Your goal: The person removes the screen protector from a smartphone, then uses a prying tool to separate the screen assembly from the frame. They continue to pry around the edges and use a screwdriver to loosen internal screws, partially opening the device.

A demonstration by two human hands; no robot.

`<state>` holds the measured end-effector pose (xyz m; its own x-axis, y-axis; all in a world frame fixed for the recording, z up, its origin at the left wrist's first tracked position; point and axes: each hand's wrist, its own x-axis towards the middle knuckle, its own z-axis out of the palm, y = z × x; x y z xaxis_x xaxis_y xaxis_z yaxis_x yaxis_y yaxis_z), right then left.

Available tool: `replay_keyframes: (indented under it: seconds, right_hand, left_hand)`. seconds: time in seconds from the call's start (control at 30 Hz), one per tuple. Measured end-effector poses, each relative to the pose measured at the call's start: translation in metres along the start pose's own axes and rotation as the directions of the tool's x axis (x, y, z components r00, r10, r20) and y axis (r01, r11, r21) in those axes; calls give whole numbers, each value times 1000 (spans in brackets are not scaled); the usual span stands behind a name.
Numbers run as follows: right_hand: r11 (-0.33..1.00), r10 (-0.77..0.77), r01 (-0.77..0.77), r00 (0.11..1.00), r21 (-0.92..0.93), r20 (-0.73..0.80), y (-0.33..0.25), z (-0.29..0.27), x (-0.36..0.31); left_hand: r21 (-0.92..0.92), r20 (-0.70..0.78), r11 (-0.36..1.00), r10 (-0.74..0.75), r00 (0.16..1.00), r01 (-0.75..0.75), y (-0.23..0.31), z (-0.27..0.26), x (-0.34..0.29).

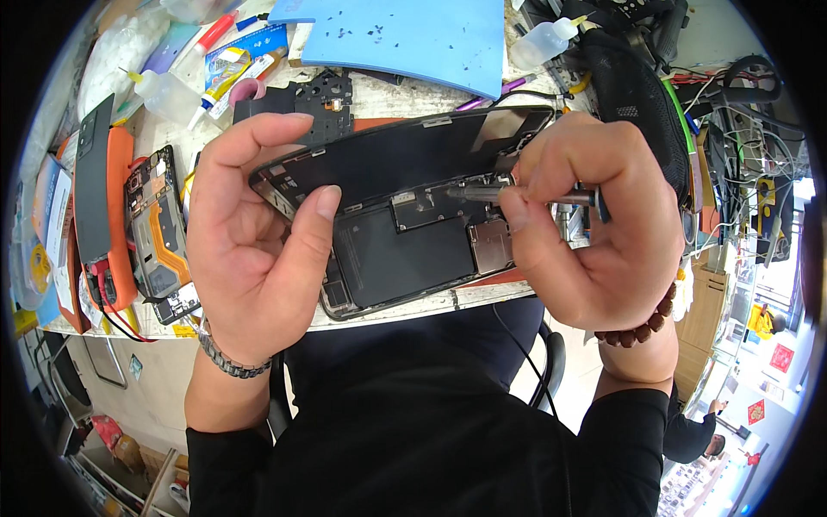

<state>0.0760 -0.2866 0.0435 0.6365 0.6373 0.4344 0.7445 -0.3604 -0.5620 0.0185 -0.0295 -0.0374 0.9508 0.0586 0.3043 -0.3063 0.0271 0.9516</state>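
Observation:
An opened smartphone [323, 303] is tilted up between my hands, showing its dark battery [396, 263] and metal shield plates. Its lifted screen [379, 168] leans back along the far side of the body. My left hand [254, 250] is closed around the phone's left end, thumb against the lifted screen's near edge. In a pinch of thumb and fingers, my right hand [616, 228] holds a slim precision screwdriver [575, 197] nearly level. The tool's blurred tip points left, over the shield plate above the battery; whether it touches a screw is too small to tell.
A gutted phone frame [159, 228] and an orange-and-black multimeter [108, 198] lie at the left. Beyond my hands are a blue mat [396, 39], a dark bracket part [319, 108] and dropper bottles [543, 45]. Cables crowd the right; the table's front edge is close.

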Motion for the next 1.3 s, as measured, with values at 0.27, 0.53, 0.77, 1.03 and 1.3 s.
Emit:
replay_keyframes:
  seconds: [0.27,0.53,0.77,1.03,1.3]
  right_hand:
    - [999,26,-27,999,-19,-31,-4,-1,1]
    - [992,-76,97,968,78,-239,-19,-31,-16]
    - [974,90,-167,904,-151,-418,25,-42,-11]
    - [941,170,-227,958,-251,-231,74,-20,-12]
    - [934,284,-277,959,-225,0,73,-18,-14]
  left_hand:
    - [-19,33,999,36,999,-36,-1,-1,3]
    - [101,-32,990,-99,995,102,11,3,-2]
    - [-61,56,997,-45,997,48,10,1,0]
    - [-48,38,995,-83,996,85,11,1,-1]
    - [-34,50,994,-104,993,105,12,-1,-3]
